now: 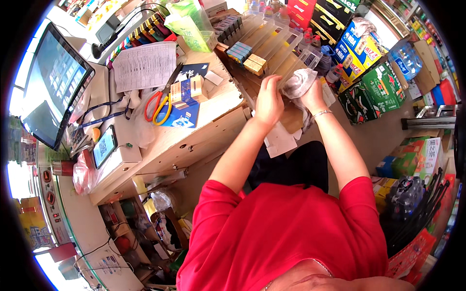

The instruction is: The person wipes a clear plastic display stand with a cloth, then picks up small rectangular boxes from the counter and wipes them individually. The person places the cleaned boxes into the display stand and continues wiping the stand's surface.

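Observation:
My right hand [314, 98] is closed on a crumpled greyish-white cloth [299, 83], part of which hangs down beside the wrist. The cloth lies at the near end of a clear plastic display rack [277, 42] with long dividers. To its left, my left hand [270, 103] reaches to the rack's near edge with fingers stretched out; what lies under the fingertips is hidden. Small blue packs [239, 51] and yellow packs [255, 64] stand in the rack's left lanes. Below my hands, a white piece of card [280, 140] sticks out past the counter.
Scissors [162, 104], a written sheet [145, 66], a phone [104, 146] and a monitor [58, 85] occupy the wooden counter [218, 104] on the left. Drink cartons [371, 94] stack up at right. Bottles [335, 72] stand beside the rack. Open shelves [141, 228] sit under the counter.

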Action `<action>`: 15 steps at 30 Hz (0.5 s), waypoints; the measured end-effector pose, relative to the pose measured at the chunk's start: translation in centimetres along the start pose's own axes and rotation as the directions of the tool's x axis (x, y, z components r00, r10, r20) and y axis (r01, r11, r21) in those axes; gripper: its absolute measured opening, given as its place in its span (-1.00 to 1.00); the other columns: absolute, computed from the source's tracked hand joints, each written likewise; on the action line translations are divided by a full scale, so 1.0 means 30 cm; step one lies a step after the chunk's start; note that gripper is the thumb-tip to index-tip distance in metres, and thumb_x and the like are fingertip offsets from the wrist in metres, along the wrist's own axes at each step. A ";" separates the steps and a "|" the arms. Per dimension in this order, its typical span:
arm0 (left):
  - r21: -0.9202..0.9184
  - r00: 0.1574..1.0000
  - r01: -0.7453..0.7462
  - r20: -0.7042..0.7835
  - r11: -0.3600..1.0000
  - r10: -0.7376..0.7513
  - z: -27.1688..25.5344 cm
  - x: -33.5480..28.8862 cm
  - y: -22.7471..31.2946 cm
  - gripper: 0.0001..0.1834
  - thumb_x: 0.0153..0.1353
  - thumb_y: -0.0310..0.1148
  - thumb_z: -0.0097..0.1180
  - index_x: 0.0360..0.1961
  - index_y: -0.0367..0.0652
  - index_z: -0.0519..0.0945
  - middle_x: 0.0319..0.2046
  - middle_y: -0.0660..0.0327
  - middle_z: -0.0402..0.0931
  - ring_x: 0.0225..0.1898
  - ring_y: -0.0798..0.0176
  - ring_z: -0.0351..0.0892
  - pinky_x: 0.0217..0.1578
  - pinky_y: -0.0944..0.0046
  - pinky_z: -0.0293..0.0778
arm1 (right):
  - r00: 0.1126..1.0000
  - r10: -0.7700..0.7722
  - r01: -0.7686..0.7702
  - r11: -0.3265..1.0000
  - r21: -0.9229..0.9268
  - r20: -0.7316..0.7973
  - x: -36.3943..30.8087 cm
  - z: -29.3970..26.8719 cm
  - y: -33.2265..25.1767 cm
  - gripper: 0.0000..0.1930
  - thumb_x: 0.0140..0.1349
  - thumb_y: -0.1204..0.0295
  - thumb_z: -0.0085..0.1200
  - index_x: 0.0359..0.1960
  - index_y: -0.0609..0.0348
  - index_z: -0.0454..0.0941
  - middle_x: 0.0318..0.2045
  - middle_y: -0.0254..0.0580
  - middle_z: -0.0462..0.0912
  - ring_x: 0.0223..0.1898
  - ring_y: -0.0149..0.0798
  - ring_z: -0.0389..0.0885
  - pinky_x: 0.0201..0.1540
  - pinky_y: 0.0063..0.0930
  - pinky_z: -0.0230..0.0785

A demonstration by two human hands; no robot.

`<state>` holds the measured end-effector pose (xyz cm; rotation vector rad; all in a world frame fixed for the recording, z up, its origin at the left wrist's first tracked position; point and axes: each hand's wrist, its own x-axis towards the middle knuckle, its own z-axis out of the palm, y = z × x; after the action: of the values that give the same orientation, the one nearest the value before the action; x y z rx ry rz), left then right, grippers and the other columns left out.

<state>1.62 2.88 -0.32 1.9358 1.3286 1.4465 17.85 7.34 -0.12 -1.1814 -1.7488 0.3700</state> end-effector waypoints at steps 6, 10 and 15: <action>0.350 0.877 -0.098 0.472 0.932 -0.086 -0.036 0.237 -0.010 -0.61 0.03 -0.54 0.10 -0.05 -0.12 0.52 -0.08 -0.03 0.50 -0.04 -0.11 0.50 -0.03 0.06 0.45 | 0.997 0.068 -0.063 0.991 -0.121 0.037 -0.016 0.022 0.006 -0.72 0.00 0.36 0.22 -0.25 0.18 0.53 -0.25 -0.04 0.59 -0.21 -0.01 0.57 -0.19 -0.26 0.42; 0.532 0.692 -0.198 0.670 0.823 -0.267 0.004 0.316 -0.007 -0.71 0.10 -0.34 0.15 -0.10 0.02 0.60 -0.19 0.01 0.58 -0.09 -0.10 0.55 -0.06 0.06 0.47 | 0.995 0.098 -0.097 0.993 -0.062 0.011 -0.036 0.024 0.021 -0.67 0.00 0.33 0.24 -0.18 0.14 0.55 -0.19 -0.07 0.58 -0.14 -0.03 0.56 -0.11 -0.28 0.41; 0.505 0.709 -0.261 0.679 0.823 -0.192 0.032 0.329 -0.050 -0.84 0.13 -0.32 0.09 -0.27 -0.03 0.64 -0.18 0.02 0.60 -0.11 -0.04 0.59 -0.10 0.08 0.52 | 0.988 0.151 -0.148 0.986 0.077 -0.035 -0.133 0.044 0.037 -0.66 0.06 0.28 0.20 -0.13 0.13 0.55 -0.14 -0.12 0.60 -0.09 -0.10 0.58 -0.01 -0.28 0.40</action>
<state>2.02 12.18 3.39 2.5108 1.3949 0.1483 17.66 4.86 -3.69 -1.2614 -1.6024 0.4932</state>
